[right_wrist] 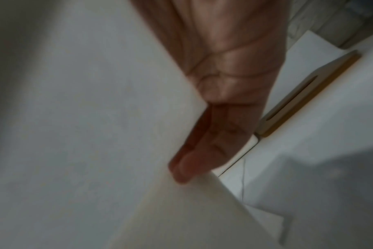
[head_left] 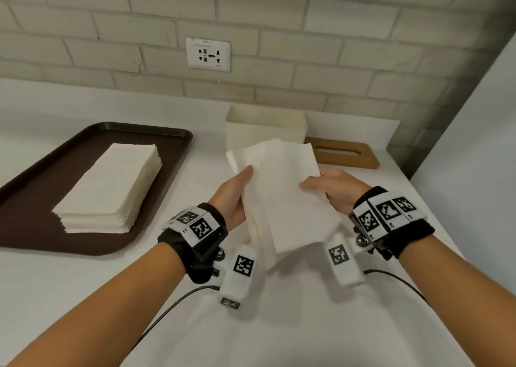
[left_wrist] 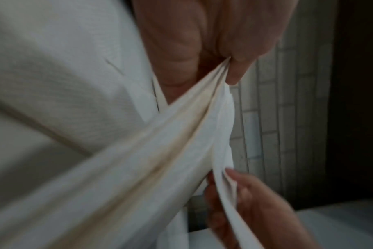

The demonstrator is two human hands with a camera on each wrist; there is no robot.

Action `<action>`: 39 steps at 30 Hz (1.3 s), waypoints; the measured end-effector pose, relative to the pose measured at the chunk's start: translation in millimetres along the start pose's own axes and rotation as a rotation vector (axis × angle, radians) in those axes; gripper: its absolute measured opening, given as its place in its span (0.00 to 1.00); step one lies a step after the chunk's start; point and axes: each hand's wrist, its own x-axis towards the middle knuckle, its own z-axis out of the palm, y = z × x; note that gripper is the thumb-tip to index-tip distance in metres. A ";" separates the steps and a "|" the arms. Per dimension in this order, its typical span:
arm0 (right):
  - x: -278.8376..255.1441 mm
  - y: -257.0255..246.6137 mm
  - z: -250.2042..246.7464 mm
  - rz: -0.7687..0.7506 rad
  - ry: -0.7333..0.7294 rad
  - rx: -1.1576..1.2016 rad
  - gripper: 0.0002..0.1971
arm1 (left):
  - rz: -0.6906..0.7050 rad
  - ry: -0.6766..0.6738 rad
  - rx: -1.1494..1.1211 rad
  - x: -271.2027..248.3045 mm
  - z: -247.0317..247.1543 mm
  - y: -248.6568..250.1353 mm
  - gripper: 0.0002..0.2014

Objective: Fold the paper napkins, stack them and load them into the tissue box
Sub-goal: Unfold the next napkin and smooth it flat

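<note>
White counter (head_left: 293, 324): broad worktop against a brick wall; everything sits within my reach on it.
Brown tray (head_left: 33, 204): off to my left, well apart from the box, so the supply does not mix with what I am working on.
Napkin stack (head_left: 111, 188): a squared pile of folded napkins lying on the tray, untouched by either hand.
Tissue box (head_left: 265, 126): pale and open-topped, standing at the back of the counter just behind what I hold; I judge it is left uncovered so the bundle can drop straight in.
Wooden lid (head_left: 343, 151): slotted, lying flat just right of the box, set aside to keep the opening free.
Napkin bundle (head_left: 282, 199): several loose sheets held in the air between both hands, in front of the box, edges fanned and uneven; I judge I am squaring them before loading.
Left hand (head_left: 234, 196): thumb on top, fingers curled beneath, pinching the bundle's left edge; the left wrist view shows layers squeezed between thumb and finger.
Right hand (head_left: 332, 188): thumb pressed over the right edge, fingers (right_wrist: 204, 151) nearly straight and close together under the sheets, supporting them like a shelf.
Risk: thin paper, so a hard pull could tear or skew it.
</note>
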 end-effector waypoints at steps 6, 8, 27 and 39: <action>-1.2 3.0 -2.7 -0.146 0.099 0.084 0.15 | -0.019 -0.062 0.070 6.3 9.0 -5.5 0.16; -0.8 6.0 -1.1 -0.114 0.023 0.117 0.16 | -0.008 -0.094 0.073 8.2 13.2 -5.0 0.16; 32.4 5.3 1.2 -0.201 0.057 -0.044 0.19 | 0.073 0.031 0.193 31.7 22.2 -0.1 0.21; 10.1 39.4 -79.6 -0.140 0.071 0.072 0.16 | 0.232 0.082 0.070 35.2 26.1 5.8 0.15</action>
